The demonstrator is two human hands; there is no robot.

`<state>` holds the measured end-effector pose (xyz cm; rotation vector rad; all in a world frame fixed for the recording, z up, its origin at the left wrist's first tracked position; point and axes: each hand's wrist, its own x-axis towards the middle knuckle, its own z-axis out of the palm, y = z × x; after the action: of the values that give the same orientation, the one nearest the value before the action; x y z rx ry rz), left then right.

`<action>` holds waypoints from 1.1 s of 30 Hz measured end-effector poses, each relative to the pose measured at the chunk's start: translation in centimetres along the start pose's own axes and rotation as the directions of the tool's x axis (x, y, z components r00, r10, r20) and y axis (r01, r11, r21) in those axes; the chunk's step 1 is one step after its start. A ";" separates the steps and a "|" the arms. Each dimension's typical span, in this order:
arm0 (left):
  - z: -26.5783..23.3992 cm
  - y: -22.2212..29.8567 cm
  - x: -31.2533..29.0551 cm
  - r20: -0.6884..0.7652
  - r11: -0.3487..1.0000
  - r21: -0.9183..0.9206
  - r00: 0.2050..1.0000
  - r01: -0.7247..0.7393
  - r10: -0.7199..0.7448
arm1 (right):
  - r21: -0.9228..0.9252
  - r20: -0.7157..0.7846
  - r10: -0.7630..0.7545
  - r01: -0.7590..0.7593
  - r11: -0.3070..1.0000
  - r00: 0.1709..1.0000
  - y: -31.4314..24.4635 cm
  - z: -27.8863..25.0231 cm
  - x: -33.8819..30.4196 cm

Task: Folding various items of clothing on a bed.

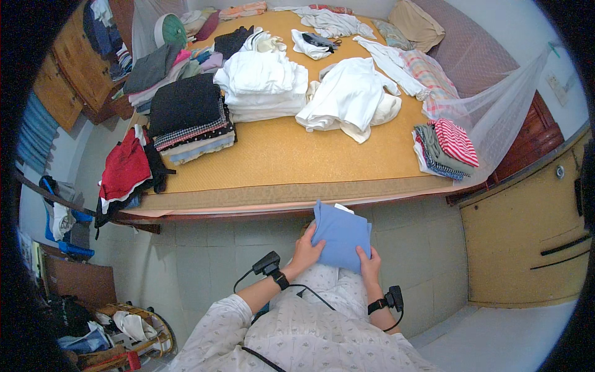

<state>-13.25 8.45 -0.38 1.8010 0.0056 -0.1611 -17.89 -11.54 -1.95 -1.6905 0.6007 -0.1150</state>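
And the folded blue cloth (342,237) points lengthwise toward the bed (279,149), left hand (306,249) gripping its side, right hand (370,266) clasping its near-right corner!

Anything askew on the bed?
Yes: the red garment and dark clothing droop over the near left corner of the bed, unlike the neat black-topped stack beside them. The white heap farther right looks rumpled.
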 end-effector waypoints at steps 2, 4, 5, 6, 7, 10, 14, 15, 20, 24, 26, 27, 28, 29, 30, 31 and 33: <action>0.0 0.3 -0.1 -0.002 0.999 -0.030 1.000 0.016 -0.016 | 0.003 0.001 -0.004 0.004 1.000 1.000 0.1 0.0 0.0; 0.2 -0.7 0.1 -0.005 0.999 -0.031 1.000 0.009 -0.010 | 0.017 -0.005 -0.007 0.008 1.000 1.000 0.3 0.0 0.1; 0.2 -0.7 0.1 -0.004 0.999 -0.032 1.000 0.003 -0.003 | 0.017 -0.006 -0.007 0.007 1.000 1.000 0.4 0.0 0.2; 0.3 -0.7 0.1 -0.003 0.999 -0.032 1.000 0.003 -0.003 | 0.019 -0.006 0.001 -0.001 1.000 1.000 0.6 0.0 0.3; 0.3 -0.8 0.1 -0.003 1.000 -0.023 1.000 0.005 -0.005 | 0.020 -0.006 0.009 -0.009 1.000 1.000 0.7 0.0 0.4; 0.1 -0.3 0.1 -0.002 1.000 -0.027 1.000 0.007 -0.007 | 0.036 0.008 0.019 -0.019 0.999 1.000 0.2 0.1 0.1; 0.0 0.3 0.0 0.015 0.998 -0.057 1.000 0.024 -0.023 | 0.038 0.006 0.016 -0.016 0.999 1.000 0.3 0.0 0.1; 0.0 -0.1 0.1 0.014 0.998 -0.057 1.000 0.025 -0.024 | 0.036 0.004 0.016 -0.017 0.999 1.000 0.3 0.1 0.1; 0.3 -1.2 0.3 0.001 0.999 -0.032 1.000 -0.017 0.017 | 0.033 0.003 0.018 -0.018 0.999 1.000 0.7 0.0 0.2; 0.2 -1.1 0.2 0.013 0.999 -0.044 1.000 0.007 -0.006 | 0.029 -0.004 0.014 -0.014 0.999 1.000 0.6 0.1 0.2; 0.2 -1.1 0.2 0.016 0.999 -0.037 1.000 0.010 -0.010 | 0.026 -0.008 0.013 -0.013 1.000 1.000 0.4 0.1 0.1; 0.2 -1.0 0.2 0.016 0.999 -0.037 1.000 0.010 -0.010 | 0.024 -0.004 0.016 -0.016 1.000 1.000 0.2 0.1 0.1; 0.2 -1.0 0.2 0.009 1.000 -0.027 1.000 0.005 -0.004 | 0.022 0.000 0.020 -0.020 1.000 1.000 0.2 0.1 0.1; 0.3 -0.8 0.2 0.001 1.000 -0.018 1.000 -0.002 0.002 | 0.022 0.000 0.019 -0.019 1.000 1.000 0.4 0.0 0.2; 0.3 -0.9 0.2 0.002 1.000 -0.018 1.000 -0.002 0.002 | 0.025 -0.001 0.016 -0.016 1.000 1.000 0.7 0.0 0.3; 0.3 -1.0 0.2 0.004 1.000 -0.026 1.000 0.003 -0.003 | 0.027 -0.001 0.012 -0.012 1.000 1.000 0.9 -0.1 0.4; 0.3 -1.0 0.3 0.005 0.999 -0.034 1.000 0.010 -0.009 | 0.031 0.000 0.012 -0.012 0.999 1.000 0.9 0.0 0.4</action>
<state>-13.11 8.36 -1.48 1.7672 0.0133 -0.1712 -17.87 -11.83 -2.91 -1.6564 0.6067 -0.1152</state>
